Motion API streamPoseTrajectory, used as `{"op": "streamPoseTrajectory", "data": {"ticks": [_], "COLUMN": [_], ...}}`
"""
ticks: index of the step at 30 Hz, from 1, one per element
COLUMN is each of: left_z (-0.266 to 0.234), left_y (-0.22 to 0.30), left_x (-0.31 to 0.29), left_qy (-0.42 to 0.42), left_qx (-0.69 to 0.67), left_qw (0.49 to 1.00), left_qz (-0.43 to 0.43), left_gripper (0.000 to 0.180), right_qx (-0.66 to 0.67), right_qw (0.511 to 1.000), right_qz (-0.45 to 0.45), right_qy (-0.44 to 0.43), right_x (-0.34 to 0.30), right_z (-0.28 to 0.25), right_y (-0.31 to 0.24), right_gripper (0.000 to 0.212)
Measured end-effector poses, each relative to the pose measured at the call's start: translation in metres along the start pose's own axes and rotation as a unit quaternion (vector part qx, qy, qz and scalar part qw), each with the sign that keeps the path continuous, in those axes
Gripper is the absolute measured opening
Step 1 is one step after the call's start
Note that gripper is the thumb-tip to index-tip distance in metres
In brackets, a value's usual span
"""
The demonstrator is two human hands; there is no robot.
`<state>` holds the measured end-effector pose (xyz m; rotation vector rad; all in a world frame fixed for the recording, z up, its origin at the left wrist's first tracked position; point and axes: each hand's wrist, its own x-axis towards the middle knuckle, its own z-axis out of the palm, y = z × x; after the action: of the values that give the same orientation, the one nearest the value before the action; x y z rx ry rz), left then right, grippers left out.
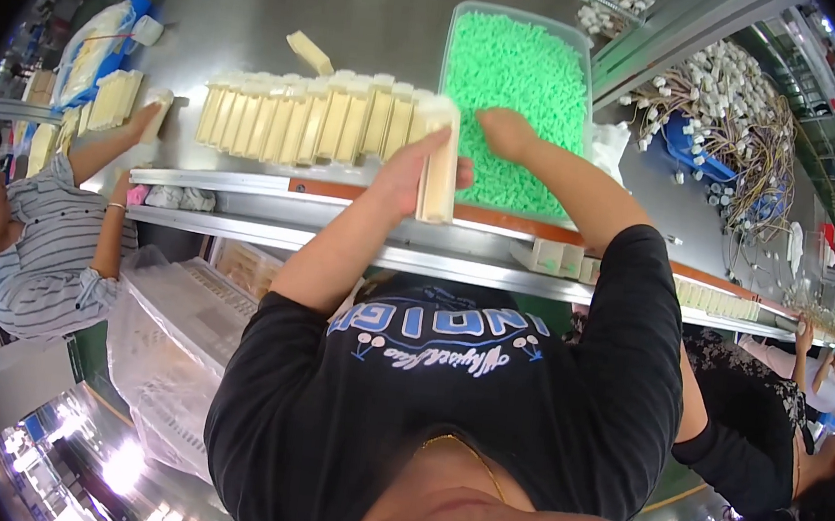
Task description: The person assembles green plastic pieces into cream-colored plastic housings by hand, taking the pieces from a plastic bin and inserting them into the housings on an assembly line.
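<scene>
My left hand (410, 173) is closed around a cream plastic housing (439, 177), a long narrow piece held on end at the bench's front edge. Just left of it, a row of similar cream housings (295, 123) stands side by side on the metal bench. My right hand (506, 133) reaches into a clear plastic bin (451, 38) full of small bright green pieces (522, 65). Its fingers point down toward the green pieces and look bent together; what they hold, if anything, is hidden.
One loose cream housing (309, 51) lies behind the row. Bundled wires with white connectors (725, 89) lie beyond a metal post (695, 36) on the right. A rail (344, 193) edges the bench. Co-workers sit on both sides; a plastic-wrapped crate (181, 318) stands lower left.
</scene>
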<state>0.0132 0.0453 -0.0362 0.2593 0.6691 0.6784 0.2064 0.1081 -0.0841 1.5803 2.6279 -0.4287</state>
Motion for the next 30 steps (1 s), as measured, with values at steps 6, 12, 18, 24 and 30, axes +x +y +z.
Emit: {"op": "streamPoseTrajectory", "data": {"ticks": [6,12,18,24,30], "left_z": [0.006,0.012,0.025,0.026,0.021], "left_y": [0.0,0.005,-0.004,-0.015,-0.019], "left_x": [-0.015,-0.029,-0.043,-0.043,-0.048], "left_qy": [-0.043,-0.112,-0.231,-0.28,-0.364], "left_qx": [-0.034,0.111,0.27,0.276,0.219], "left_qw": [0.998,0.983,0.925,0.916,0.905], "left_qz": [-0.011,0.095,0.136,0.073,0.03], "left_gripper": [0.03,0.022,0.027,0.031,0.033], "right_qx": [0.037,0.475,0.557,0.395,0.325], "right_qw": [0.999,0.877,0.83,0.918,0.944], "right_qz": [-0.023,0.072,0.019,0.012,-0.054], "right_qy": [-0.015,0.025,-0.016,0.021,-0.014], "right_x": [0.005,-0.02,-0.081,-0.102,-0.11], "right_z": [-0.007,-0.12,-0.187,-0.161,-0.173], "right_y": [0.011,-0.026,-0.095,-0.109,-0.118], "right_gripper": [0.018,0.005,0.004,0.007,0.005]}}
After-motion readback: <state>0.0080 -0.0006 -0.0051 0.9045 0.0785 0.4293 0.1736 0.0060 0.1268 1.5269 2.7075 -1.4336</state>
